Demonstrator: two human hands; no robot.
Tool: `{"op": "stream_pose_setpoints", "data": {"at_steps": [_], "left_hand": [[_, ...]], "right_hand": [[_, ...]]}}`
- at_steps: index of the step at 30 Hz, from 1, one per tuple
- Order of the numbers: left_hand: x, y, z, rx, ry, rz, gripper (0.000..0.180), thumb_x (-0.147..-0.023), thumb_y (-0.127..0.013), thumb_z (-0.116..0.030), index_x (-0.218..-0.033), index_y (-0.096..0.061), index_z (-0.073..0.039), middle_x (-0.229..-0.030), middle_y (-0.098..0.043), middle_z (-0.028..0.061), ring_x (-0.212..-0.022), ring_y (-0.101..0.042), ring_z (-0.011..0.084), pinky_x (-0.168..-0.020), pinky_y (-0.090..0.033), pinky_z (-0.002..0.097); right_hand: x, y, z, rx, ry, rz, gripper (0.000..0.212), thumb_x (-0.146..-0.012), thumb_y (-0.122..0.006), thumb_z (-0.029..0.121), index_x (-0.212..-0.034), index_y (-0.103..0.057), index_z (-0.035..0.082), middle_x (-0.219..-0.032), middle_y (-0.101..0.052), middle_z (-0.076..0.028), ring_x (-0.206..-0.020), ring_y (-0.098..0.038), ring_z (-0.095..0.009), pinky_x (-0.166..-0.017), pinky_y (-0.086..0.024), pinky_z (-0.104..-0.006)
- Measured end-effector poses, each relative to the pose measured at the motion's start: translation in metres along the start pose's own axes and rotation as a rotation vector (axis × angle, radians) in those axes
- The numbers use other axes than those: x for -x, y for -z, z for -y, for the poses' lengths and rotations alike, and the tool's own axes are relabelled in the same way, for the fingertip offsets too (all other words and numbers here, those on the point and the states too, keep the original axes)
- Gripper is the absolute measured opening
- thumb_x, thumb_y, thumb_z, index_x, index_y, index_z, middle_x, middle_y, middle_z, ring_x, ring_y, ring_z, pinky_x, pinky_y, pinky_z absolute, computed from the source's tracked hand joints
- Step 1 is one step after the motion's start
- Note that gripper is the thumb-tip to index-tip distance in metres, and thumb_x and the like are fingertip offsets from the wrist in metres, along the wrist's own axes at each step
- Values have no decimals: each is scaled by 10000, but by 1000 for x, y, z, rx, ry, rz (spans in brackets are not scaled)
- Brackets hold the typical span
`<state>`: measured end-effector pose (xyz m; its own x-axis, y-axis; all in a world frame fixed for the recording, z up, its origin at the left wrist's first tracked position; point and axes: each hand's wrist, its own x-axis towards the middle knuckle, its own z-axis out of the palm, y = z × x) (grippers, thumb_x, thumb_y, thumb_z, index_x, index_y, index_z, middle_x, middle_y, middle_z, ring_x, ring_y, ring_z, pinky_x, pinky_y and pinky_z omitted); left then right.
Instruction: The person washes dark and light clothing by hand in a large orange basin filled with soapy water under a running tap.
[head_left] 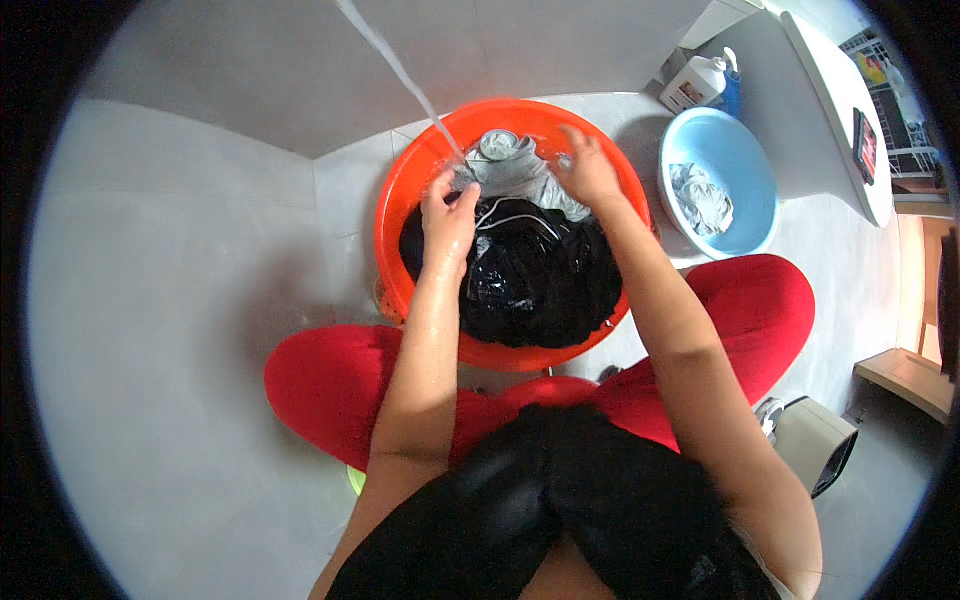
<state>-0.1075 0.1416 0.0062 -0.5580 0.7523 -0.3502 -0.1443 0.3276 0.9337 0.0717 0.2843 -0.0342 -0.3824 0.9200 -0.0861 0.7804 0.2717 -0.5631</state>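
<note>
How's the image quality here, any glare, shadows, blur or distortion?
Head view: dark corners and a rounded fisheye border; head view: bright glints on the wet black cloth, soft shadow on the gray surface at left; head view: the right hand looks slightly blurred, the water stream streaky.

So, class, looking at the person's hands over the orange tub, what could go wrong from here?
Water might splash over the orange tub, since the stream falls right by the left hand. Dye could transfer, as black cloth lies against grey cloth. The phone-like device could perhaps get knocked down, lying near the white ledge's edge.
</note>
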Motion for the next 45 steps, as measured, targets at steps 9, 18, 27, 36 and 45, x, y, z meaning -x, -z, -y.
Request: {"op": "stream_pose_setpoints", "data": {"at_steps": [9,18,27,36,45], "left_hand": [[-109,-17,97,-277,45,-68,578,-877,-581,-228,-1368,-326,-63,-1333,-412,183,-1200,-437,287,-994,-356,386],[-159,-38,127,524,592,200,612,-878,-418,-608,-1338,-431,-206,-1308,-515,23,-1204,-476,236,-1010,-348,449],[-95,-36,98,1093,268,532,626,-886,-396,-519,-1313,-432,-63,-1292,-499,130,-1193,-475,290,-1033,-355,449],[-38,-45,87,436,262,78,532,-805,-621,-380,-1194,-510,-35,-1126,-571,89,-985,-573,203,-857,-475,369],[-92,-58,107,-1225,-18,280,646,-911,-459,-376,-1469,-149,-274,-1493,-73,246,-1333,-172,468,-1094,-181,498]], "right_hand": [[-26,-149,-36,578,150,657,710,-828,-582,406,-1422,-195,439,-1538,-54,-115,-1387,-103,-417,-1065,-206,-608],[-68,-135,-51,-410,-228,445,503,-719,-548,183,-1217,-572,241,-1156,-605,-165,-1067,-576,-331,-954,-441,-376],[74,-47,107,-324,521,236,215,-689,-587,161,-902,-606,135,-801,-544,-93,-775,-594,-331,-649,-500,-428],[-37,-37,27,213,-20,272,530,-866,-358,502,-974,-675,92,-942,-666,-183,-917,-644,-337,-815,-500,-470],[0,-107,-9,609,265,514,568,-913,-291,536,-1423,-313,287,-1518,-173,-82,-1357,-116,-466,-968,-179,-718]]}}
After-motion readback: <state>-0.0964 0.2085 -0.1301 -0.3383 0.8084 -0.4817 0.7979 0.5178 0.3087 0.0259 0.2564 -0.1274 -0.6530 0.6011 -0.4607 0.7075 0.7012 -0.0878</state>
